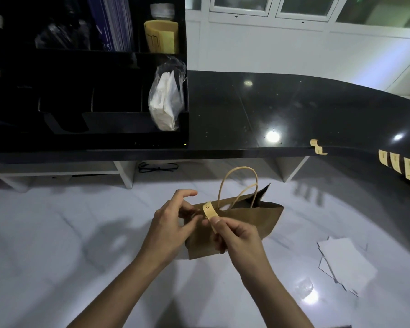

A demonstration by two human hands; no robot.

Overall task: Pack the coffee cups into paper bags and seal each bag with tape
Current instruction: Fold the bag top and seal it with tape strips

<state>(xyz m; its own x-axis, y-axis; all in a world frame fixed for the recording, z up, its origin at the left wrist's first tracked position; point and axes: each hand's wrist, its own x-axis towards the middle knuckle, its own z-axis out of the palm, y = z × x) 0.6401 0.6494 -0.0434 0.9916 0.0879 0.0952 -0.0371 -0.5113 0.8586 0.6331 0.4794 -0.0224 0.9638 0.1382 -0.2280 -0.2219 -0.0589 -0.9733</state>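
1. While the brown paper bag point(246, 223) hangs at lower centre of the frame, the left hand point(173, 223) grips its top left corner.
2. Now the right hand point(237, 235) pinches the lower end of a tape strip point(210, 211) folded over the bag's rim.
3. Over at the right, spare strips point(395, 163) cling to the black counter point(246, 152) edge.

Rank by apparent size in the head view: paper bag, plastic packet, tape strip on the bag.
1. paper bag
2. plastic packet
3. tape strip
The bag is nearer the camera, which inflates its lead.
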